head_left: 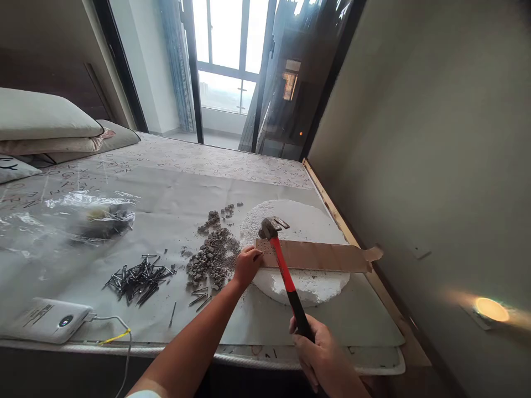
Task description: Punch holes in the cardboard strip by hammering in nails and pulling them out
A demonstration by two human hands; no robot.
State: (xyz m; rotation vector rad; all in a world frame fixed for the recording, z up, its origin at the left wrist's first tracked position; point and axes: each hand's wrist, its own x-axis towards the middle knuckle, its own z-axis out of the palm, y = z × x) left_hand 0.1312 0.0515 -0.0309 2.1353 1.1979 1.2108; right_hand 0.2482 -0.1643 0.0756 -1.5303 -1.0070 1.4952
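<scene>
My right hand [321,356] is closed round the black grip of a claw hammer [284,271] with a red shaft. Its steel head hovers just above the left end of a brown wooden strip [319,256]. The strip lies across a round white foam slab [302,221]. My left hand [248,265] pinches at the strip's left end, fingers together; a nail between them is too small to make out.
A pile of dark nails [139,276] and a heap of grey rubble [211,257] lie left of the slab on a grey sheet over a bed. A white power bank [45,320] with a cable sits at the near left edge. Crumpled clear plastic [95,218] and pillows [41,119] lie farther left. A wall runs along the right.
</scene>
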